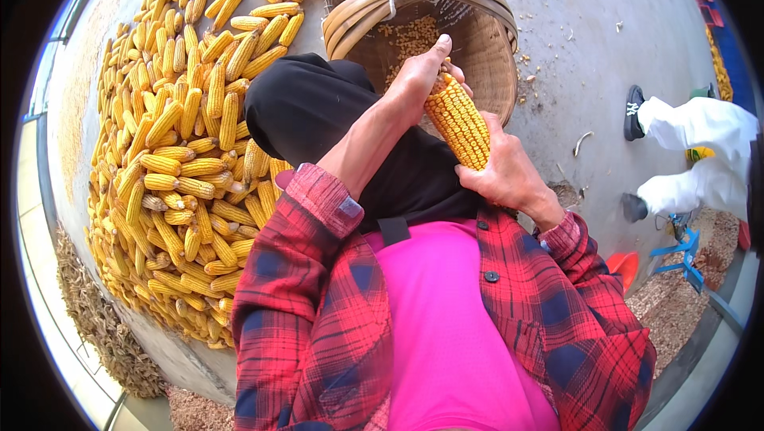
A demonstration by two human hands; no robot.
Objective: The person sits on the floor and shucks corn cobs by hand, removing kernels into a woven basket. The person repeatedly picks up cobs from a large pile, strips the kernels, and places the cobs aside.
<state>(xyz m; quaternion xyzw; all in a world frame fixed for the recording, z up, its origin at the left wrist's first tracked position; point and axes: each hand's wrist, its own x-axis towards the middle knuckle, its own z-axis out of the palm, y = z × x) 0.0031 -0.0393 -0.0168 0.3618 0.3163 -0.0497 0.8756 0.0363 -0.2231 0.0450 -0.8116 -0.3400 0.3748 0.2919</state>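
An ear of yellow corn (459, 120) lies slanted between my two hands, above my lap and the near rim of a woven basket. My left hand (421, 79) is closed around its far tip, thumb pointing up and away. Around the thicker near end, my right hand (507, 165) grips with thumb and fingers. Kernels look intact along most of the ear; the tip is partly hidden by my left hand. Loose kernels (412, 37) lie inside the bamboo basket (486, 73), whose thick bent handle (358, 16) is tied with white cord.
A large heap of corn ears (191, 180) spreads on the concrete floor (573, 49) to my left. At right stands a person in white trousers (692, 126), near a blue metal stand (686, 258). Dry husks (107, 323) are piled at lower left. Scattered kernels dot the floor beside the basket.
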